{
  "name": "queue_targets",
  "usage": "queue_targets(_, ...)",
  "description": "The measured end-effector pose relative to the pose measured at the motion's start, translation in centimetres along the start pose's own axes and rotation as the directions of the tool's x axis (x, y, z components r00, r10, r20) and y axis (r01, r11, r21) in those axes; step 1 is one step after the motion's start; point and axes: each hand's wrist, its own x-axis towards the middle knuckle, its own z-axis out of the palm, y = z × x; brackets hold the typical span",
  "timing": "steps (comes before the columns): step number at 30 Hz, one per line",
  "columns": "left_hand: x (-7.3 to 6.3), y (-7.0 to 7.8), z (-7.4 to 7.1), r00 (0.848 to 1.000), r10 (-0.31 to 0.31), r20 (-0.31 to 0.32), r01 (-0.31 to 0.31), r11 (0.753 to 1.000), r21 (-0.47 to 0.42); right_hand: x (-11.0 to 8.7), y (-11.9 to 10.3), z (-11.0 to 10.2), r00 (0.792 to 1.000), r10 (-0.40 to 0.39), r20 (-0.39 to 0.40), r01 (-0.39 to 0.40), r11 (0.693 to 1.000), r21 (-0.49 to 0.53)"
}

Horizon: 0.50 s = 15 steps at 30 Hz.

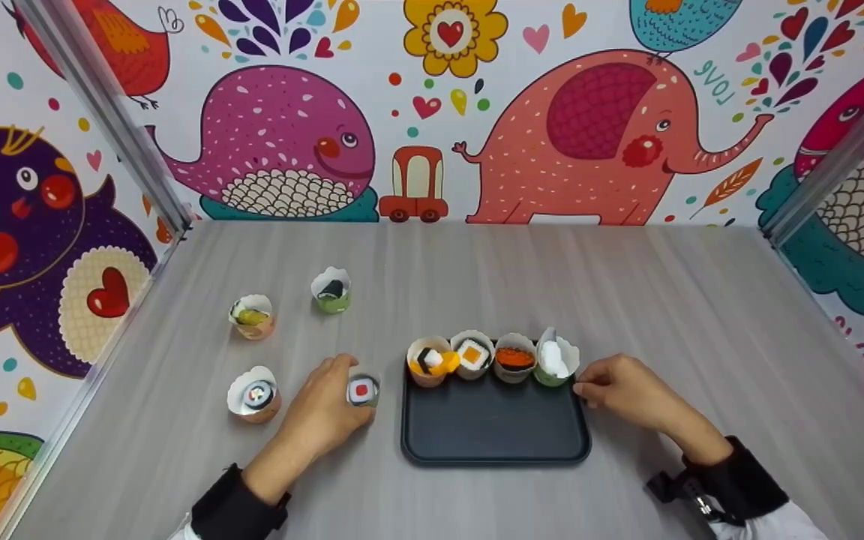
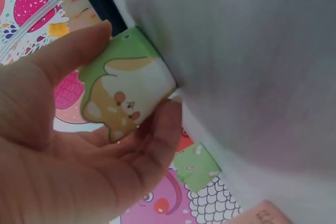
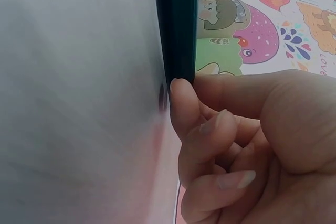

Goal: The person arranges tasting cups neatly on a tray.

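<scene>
My left hand (image 1: 321,409) grips a small green paper cup (image 2: 128,85) left of the black tray (image 1: 496,429). A sushi roll (image 1: 361,390) with a red centre shows in that cup; the left wrist view shows a cartoon animal on its side. The cup's base is at or close to the tabletop. At the tray's right side my right hand (image 1: 627,390) pinches the rim between thumb and forefinger. Along the tray's far edge stand several paper cups, among them one with orange roe (image 1: 514,358) and one with a white piece (image 1: 552,358).
Left of my left hand stands a cup with a round roll (image 1: 258,394). Farther back are a cup with a yellow-green piece (image 1: 253,316) and a green cup with a dark piece (image 1: 333,291). Cartoon-printed panels (image 1: 432,135) wall the grey table (image 1: 462,277) at back and sides.
</scene>
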Motion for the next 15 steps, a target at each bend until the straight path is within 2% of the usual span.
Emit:
queue_targets(3, -0.1, 0.0, 0.1, 1.000, 0.002, -0.016, -0.002, 1.000, -0.020, 0.0, 0.0, 0.0, 1.000, -0.006, 0.002, 0.006, 1.000, 0.005)
queue_targets(10, -0.5, 0.8, -0.1, 0.995, 0.042, -0.095, -0.050, 0.995, -0.084, 0.0, 0.1, -0.1, 1.000, 0.014, -0.004, -0.014, 1.000, 0.017)
queue_targets(15, -0.8, 1.6, 0.1, 0.995, 0.031, -0.091, -0.042, 0.991, -0.127, 0.0, 0.2, 0.0, 1.000, 0.018, 0.000, -0.018, 0.999, 0.045)
